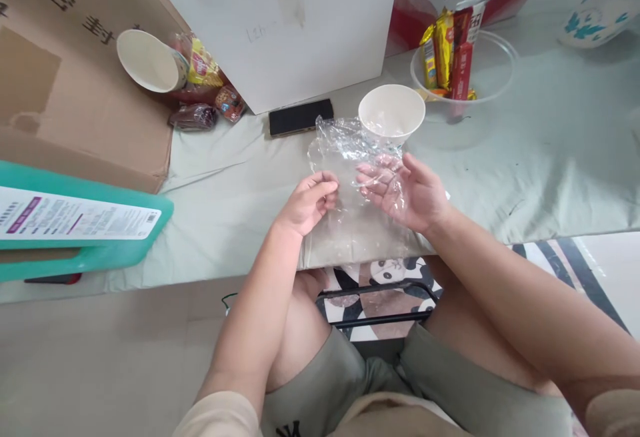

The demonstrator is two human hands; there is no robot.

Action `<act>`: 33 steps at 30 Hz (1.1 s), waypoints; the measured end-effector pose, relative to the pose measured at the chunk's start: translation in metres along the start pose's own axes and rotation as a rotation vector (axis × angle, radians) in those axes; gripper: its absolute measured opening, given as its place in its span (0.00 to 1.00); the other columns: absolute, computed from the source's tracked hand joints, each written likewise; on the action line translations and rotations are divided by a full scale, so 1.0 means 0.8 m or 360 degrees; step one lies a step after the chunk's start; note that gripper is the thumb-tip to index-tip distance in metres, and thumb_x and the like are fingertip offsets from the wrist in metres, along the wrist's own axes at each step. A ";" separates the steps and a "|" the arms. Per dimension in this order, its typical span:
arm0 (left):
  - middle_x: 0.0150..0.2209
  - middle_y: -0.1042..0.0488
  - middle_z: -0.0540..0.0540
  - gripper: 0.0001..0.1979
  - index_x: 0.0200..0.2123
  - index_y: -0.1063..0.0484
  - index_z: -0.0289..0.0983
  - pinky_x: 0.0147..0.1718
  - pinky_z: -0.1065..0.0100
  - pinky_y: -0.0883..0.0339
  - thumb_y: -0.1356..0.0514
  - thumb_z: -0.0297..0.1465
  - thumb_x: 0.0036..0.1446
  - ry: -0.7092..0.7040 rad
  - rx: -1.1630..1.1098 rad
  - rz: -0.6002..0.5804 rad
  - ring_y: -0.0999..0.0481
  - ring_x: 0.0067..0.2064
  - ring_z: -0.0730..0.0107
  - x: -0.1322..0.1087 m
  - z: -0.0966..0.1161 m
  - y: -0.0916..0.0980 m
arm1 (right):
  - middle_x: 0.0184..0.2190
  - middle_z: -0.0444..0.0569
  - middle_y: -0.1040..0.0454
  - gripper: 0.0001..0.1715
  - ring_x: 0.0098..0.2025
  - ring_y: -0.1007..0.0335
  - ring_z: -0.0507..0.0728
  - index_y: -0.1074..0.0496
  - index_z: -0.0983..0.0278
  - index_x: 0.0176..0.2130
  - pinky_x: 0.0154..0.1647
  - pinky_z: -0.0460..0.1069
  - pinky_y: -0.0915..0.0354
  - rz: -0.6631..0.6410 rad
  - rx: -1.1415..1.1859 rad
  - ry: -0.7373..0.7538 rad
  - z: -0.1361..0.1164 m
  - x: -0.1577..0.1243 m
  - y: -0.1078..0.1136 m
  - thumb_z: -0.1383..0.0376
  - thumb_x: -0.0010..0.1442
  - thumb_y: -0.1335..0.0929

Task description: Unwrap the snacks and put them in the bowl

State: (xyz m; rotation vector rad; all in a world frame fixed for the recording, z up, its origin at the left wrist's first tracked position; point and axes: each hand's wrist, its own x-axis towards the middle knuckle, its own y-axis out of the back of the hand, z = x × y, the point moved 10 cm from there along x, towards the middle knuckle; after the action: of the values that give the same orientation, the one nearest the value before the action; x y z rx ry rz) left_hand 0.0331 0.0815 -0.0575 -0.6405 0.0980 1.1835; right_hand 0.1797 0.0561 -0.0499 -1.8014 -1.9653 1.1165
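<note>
A thin, crumpled piece of clear plastic (345, 147) hangs above the near part of the cloth-covered table; whether it is a bag or a glove I cannot tell. My left hand (311, 202) is closed, its thumb and fingers pinching the plastic's left side. On the other side, my right hand (413, 190) is open with the palm up and fingers stretched out. Plastic lies over or around those fingers; which of the two I cannot make out. Just beyond the right hand stands a white paper bowl (391, 113), its lower part partly hidden by the plastic.
A black phone (301, 118) lies behind the plastic. At the back right, a clear bowl (500, 80) holds wrapped snacks. Boxes (290, 30) line the back, with a tipped paper cup (150, 62) by the left carton. A green container (163, 210) sits at the left.
</note>
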 end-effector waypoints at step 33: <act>0.31 0.24 0.49 0.05 0.25 0.26 0.36 0.27 0.73 0.32 0.33 0.29 0.43 -0.0354 0.0442 0.0033 0.27 0.29 0.75 0.001 0.026 0.021 | 0.43 0.47 0.29 0.09 0.46 0.31 0.58 0.29 0.60 0.20 0.39 0.52 0.34 0.0322 -0.1040 0.0792 -0.046 -0.003 0.034 0.70 0.48 0.34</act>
State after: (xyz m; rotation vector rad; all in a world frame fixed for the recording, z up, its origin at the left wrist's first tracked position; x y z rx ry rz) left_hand 0.0133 0.0965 -0.0476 -0.2629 0.0791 1.2266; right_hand 0.2240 0.0658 -0.0427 -2.3305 -1.9742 -0.0044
